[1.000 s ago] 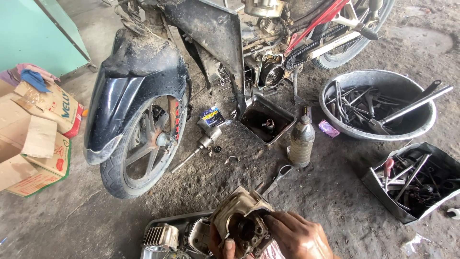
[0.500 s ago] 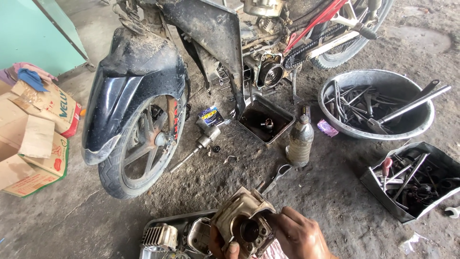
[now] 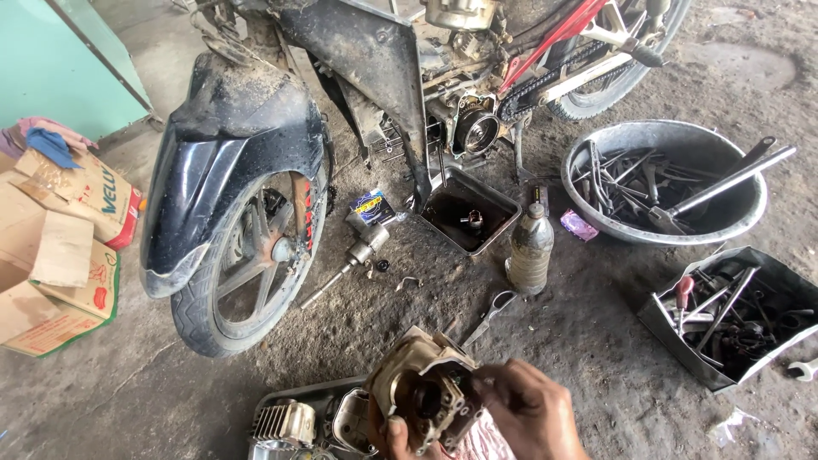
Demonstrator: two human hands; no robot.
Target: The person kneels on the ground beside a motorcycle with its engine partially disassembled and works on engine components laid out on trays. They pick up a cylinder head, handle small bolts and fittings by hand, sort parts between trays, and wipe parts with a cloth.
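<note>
Engine part at bottom centre of frame, held up off the floor, round opening facing me. My right hand is curled around its right side, fingers closed on the casing. My left hand shows only as a thumb and fingertips at the part's lower edge, touching it; rest is cut off by the frame, so cannot tell how firm the hold is.

Just left of the part, bottom edge: a dark tray w/ a finned metal piece in it. Wrench lies on the floor just above the part. Dirty plastic bottle stands upright at centre, beside a small black pan w/ dark liquid. Motorbike fills the upper half, front wheel at left-centre, engine area open. Round metal basin full of tools at upper right; square bin of tools at right. Cardboard boxes at far left.
</note>
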